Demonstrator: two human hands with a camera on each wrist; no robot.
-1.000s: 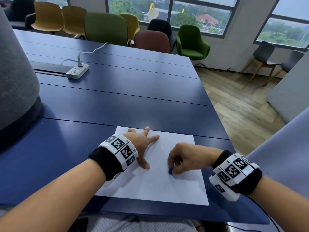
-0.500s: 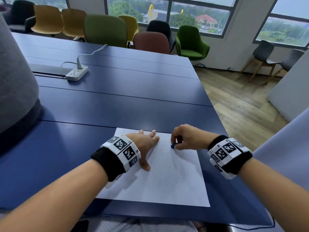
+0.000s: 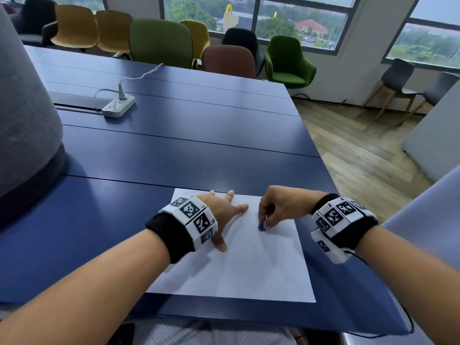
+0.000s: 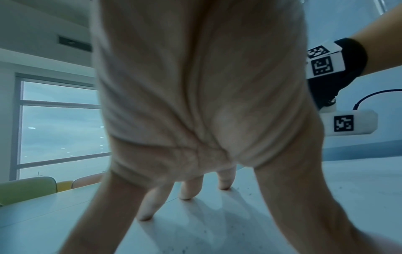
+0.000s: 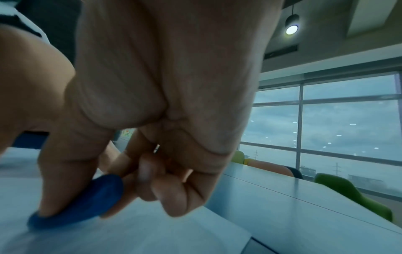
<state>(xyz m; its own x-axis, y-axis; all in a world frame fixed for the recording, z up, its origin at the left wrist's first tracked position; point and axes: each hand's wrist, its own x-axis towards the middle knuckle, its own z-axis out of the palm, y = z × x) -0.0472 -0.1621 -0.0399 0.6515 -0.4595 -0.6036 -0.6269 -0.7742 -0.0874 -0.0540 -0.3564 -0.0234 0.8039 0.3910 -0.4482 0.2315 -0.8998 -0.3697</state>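
Note:
A white sheet of paper lies near the front edge of the dark blue table. My left hand rests flat on the sheet's far left part, fingers spread and straight; the left wrist view shows the fingertips pressing down on the paper. My right hand pinches a small blue eraser between thumb and fingers and holds it against the paper near the sheet's far right part. The right wrist view shows the eraser pressed on the paper under the thumb. Faint grey smudges and crumbs lie on the sheet.
A white power strip with its cable sits at the far left of the table. A big grey rounded object stands at the left edge. Several coloured chairs line the far side. Wooden floor lies to the right.
My right hand carried the eraser from the sheet's middle up to its far edge, then slightly back toward me. The left hand stayed on the paper, fingers spreading a little.

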